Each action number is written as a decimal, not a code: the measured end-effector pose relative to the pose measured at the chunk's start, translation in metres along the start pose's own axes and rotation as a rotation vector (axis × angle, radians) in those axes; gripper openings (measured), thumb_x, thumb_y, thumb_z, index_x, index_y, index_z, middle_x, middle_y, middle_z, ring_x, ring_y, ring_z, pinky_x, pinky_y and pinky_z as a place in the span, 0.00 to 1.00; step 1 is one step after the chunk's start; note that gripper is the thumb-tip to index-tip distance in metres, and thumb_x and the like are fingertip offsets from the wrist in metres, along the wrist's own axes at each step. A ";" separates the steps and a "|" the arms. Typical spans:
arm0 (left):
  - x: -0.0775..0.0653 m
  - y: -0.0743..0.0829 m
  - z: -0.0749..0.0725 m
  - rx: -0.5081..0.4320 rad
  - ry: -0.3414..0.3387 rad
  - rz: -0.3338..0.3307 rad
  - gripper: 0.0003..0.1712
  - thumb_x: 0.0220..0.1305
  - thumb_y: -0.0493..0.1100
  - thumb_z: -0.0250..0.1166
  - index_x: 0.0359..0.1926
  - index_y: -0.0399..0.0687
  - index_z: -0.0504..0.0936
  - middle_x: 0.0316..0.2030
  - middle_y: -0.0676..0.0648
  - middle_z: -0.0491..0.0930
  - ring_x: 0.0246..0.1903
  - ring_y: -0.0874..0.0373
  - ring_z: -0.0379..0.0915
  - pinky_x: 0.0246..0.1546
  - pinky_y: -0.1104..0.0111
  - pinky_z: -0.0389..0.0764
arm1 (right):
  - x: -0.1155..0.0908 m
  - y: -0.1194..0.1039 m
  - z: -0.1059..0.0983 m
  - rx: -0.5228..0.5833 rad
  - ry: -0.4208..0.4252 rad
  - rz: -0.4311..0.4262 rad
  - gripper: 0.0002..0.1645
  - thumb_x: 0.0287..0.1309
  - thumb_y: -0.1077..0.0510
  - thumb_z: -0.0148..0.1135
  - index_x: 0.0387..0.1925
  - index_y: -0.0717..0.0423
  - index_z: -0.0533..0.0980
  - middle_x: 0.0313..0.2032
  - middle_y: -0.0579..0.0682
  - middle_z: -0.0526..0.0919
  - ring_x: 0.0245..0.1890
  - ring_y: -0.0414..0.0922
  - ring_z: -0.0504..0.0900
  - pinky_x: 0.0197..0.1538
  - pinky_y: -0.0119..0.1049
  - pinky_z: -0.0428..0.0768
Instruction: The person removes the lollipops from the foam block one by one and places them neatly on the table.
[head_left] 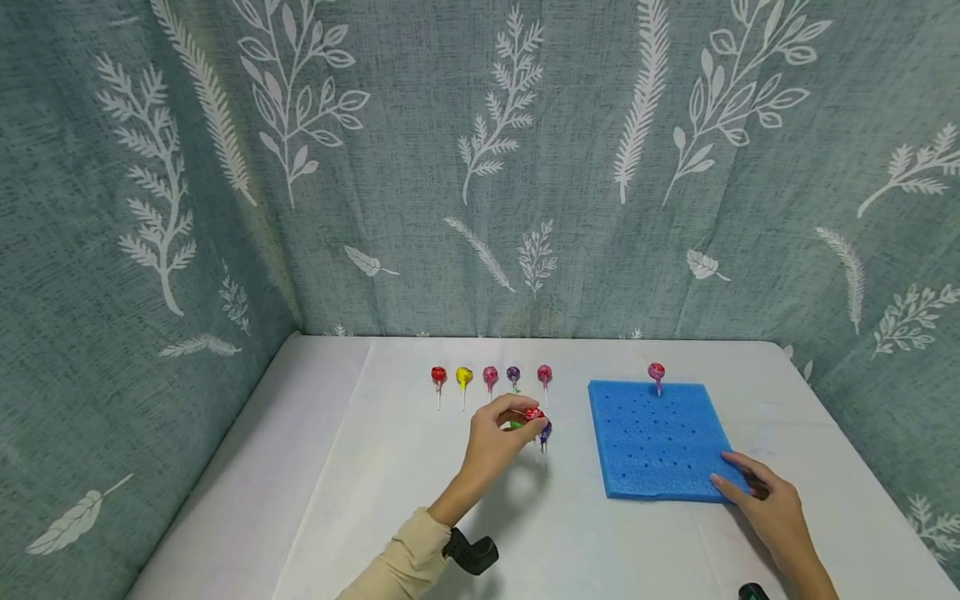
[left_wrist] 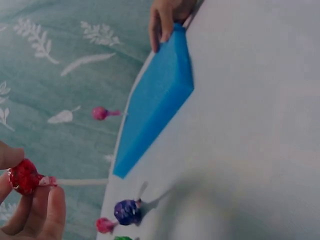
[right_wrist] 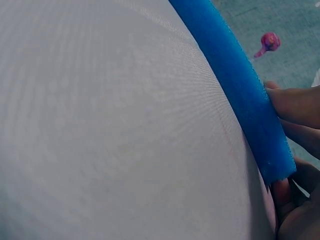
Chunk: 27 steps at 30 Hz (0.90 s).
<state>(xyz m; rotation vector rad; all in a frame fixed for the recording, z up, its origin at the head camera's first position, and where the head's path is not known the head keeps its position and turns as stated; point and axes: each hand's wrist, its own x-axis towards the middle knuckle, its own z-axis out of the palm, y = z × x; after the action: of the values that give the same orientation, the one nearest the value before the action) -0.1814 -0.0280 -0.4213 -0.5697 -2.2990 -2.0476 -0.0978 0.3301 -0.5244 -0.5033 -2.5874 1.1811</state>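
Note:
My left hand (head_left: pixel 495 437) pinches a red-wrapped lollipop (left_wrist: pixel 24 176) by its head between thumb and fingers. Its white stick points toward the blue foam board (head_left: pixel 660 446) in the left wrist view. Below the held lollipop, a purple lollipop (head_left: pixel 545 430) lies on the table, and a green one (left_wrist: pixel 123 238) is mostly hidden. At the board's near right corner, my right hand (head_left: pixel 776 504) grips the edge, fingers on either side of it in the right wrist view. One pink lollipop (head_left: pixel 656 372) stands upright in the board's far row of holes.
Along the back of the white table (head_left: pixel 360 500) lies a row of lollipops: red (head_left: pixel 438 377), yellow (head_left: pixel 464 377), pink (head_left: pixel 491 376), purple (head_left: pixel 513 374) and another pink one (head_left: pixel 544 373). Rows of small holes dot the board. A leaf-patterned curtain (head_left: pixel 420 167) hangs behind the table.

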 end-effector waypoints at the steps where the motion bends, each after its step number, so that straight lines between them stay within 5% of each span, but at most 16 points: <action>1: 0.000 -0.002 -0.001 -0.005 -0.002 -0.013 0.10 0.56 0.33 0.68 0.40 0.37 0.82 0.39 0.38 0.81 0.37 0.44 0.78 0.32 0.71 0.80 | 0.000 0.000 0.000 -0.001 0.002 0.000 0.36 0.53 0.42 0.67 0.58 0.60 0.74 0.59 0.64 0.72 0.42 0.22 0.61 0.38 0.13 0.64; 11: 0.006 -0.014 -0.009 0.002 0.071 -0.085 0.10 0.56 0.35 0.68 0.40 0.38 0.83 0.36 0.40 0.81 0.35 0.44 0.78 0.31 0.71 0.80 | 0.001 0.000 0.002 -0.029 0.017 -0.001 0.35 0.53 0.42 0.67 0.57 0.59 0.74 0.58 0.64 0.73 0.47 0.37 0.68 0.37 0.14 0.65; 17: 0.010 -0.018 -0.016 -0.057 0.084 -0.154 0.09 0.58 0.35 0.66 0.41 0.36 0.82 0.34 0.38 0.82 0.34 0.44 0.78 0.32 0.63 0.82 | 0.001 -0.001 0.001 -0.013 0.016 -0.018 0.35 0.53 0.43 0.67 0.57 0.59 0.74 0.58 0.64 0.73 0.42 0.22 0.62 0.37 0.14 0.65; 23: 0.012 -0.016 -0.023 -0.041 0.107 -0.189 0.10 0.59 0.36 0.65 0.41 0.36 0.83 0.33 0.42 0.82 0.31 0.55 0.76 0.31 0.65 0.81 | 0.001 -0.001 0.001 -0.024 0.019 -0.011 0.35 0.53 0.43 0.67 0.57 0.59 0.74 0.58 0.63 0.73 0.46 0.33 0.67 0.37 0.14 0.64; 27: 0.014 -0.017 -0.027 -0.040 0.120 -0.220 0.10 0.59 0.36 0.65 0.41 0.36 0.83 0.32 0.44 0.81 0.32 0.54 0.76 0.30 0.68 0.79 | 0.001 0.000 0.000 -0.016 0.013 -0.004 0.35 0.53 0.43 0.67 0.57 0.59 0.74 0.58 0.64 0.72 0.45 0.30 0.66 0.37 0.14 0.64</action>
<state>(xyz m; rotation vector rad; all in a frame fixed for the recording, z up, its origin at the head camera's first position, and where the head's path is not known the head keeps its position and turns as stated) -0.2057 -0.0515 -0.4299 -0.1945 -2.3479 -2.1556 -0.0988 0.3302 -0.5241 -0.5076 -2.5874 1.1525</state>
